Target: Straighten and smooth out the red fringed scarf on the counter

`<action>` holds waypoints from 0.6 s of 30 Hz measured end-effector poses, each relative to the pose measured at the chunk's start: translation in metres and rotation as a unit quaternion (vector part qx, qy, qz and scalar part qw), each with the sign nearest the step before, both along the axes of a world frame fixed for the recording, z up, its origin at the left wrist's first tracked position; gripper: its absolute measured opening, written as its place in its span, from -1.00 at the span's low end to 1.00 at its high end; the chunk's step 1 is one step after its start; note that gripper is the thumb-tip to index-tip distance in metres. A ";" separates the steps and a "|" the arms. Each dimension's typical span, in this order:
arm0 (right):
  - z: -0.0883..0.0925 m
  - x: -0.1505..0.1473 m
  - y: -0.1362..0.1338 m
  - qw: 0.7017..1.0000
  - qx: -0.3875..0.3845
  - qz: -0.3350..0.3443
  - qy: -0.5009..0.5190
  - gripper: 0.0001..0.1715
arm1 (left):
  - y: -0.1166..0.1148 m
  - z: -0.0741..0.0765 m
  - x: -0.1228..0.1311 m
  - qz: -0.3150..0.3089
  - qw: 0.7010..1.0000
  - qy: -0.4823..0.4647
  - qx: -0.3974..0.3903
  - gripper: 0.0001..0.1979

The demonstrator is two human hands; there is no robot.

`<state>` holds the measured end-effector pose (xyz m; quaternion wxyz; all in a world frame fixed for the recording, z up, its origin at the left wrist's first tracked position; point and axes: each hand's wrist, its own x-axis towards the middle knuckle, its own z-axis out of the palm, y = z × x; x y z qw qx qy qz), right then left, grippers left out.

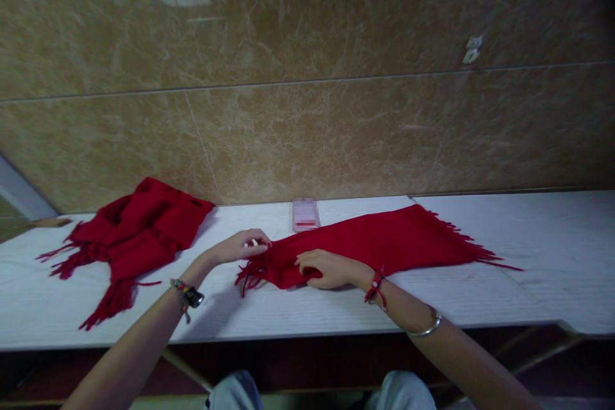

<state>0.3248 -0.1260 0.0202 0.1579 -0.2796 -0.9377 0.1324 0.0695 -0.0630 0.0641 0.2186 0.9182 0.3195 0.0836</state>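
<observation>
A red fringed scarf (384, 240) lies lengthwise on the white table, its far fringe spread to the right. My left hand (240, 246) is closed on its gathered left end, where short tassels hang toward me. On the near edge, a little to the right, my right hand (331, 269) has its fingers curled and pinching the cloth. Between the two hands the fabric is bunched; toward the right it lies flatter. Some of my fingertips are hidden by the hands and folds.
Another red fringed scarf (154, 224) lies crumpled at the left. Behind the held scarf, a phone (305, 214) rests by the tiled wall (307, 141). The white table (542, 237) has its front edge just above my knees.
</observation>
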 end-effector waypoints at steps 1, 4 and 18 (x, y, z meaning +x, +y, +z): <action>-0.001 0.000 0.001 1.000 -0.003 0.011 0.001 -0.70 | 0.008 -0.002 0.003 0.034 0.999 -0.018 0.009 -0.68; -0.003 0.001 0.004 1.000 -0.003 0.030 -0.001 -0.64 | 0.030 -0.020 0.018 0.109 0.991 0.018 0.075 -0.69; -0.007 0.001 0.004 0.999 0.018 0.045 -0.024 -0.66 | 0.078 -0.043 0.030 0.164 0.979 0.109 0.052 -0.75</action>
